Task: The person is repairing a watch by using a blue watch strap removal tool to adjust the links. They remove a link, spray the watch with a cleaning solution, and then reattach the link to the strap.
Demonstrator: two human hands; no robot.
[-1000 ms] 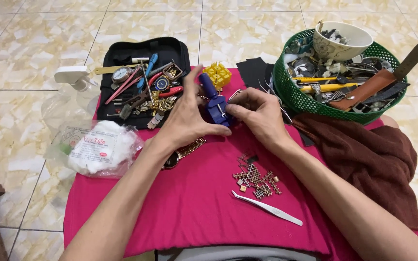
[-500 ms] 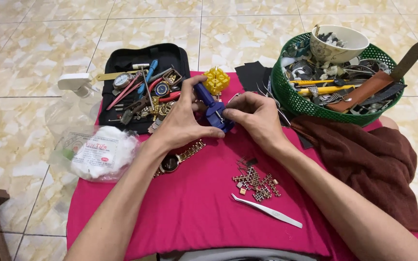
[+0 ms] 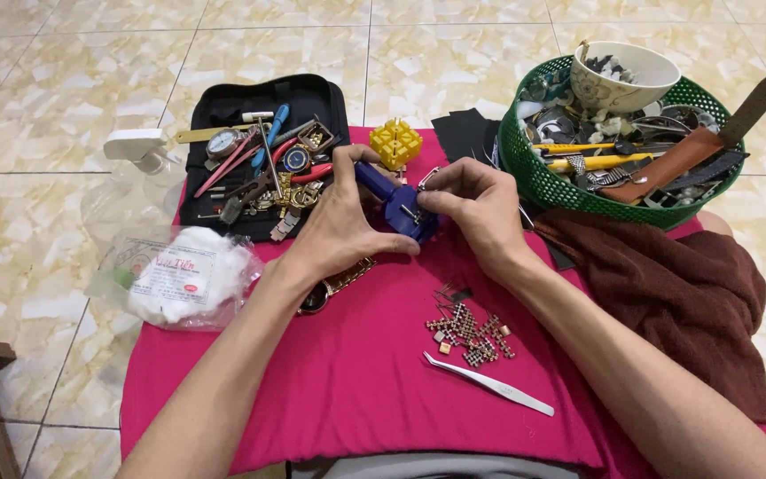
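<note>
pink cloth (image 3: 356,372): both hands still gripping blue tool (image 3: 398,206).

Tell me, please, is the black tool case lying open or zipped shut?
Open. The black tool case lies flat on the floor, its lining showing, with a hammer, screwdrivers and watch parts spread across it.

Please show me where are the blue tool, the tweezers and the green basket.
blue tool (image 3: 398,209), head view, on its blue body between the hands.
tweezers (image 3: 489,384), head view, middle of the blades.
green basket (image 3: 538,182), head view, on its front wall.
</note>
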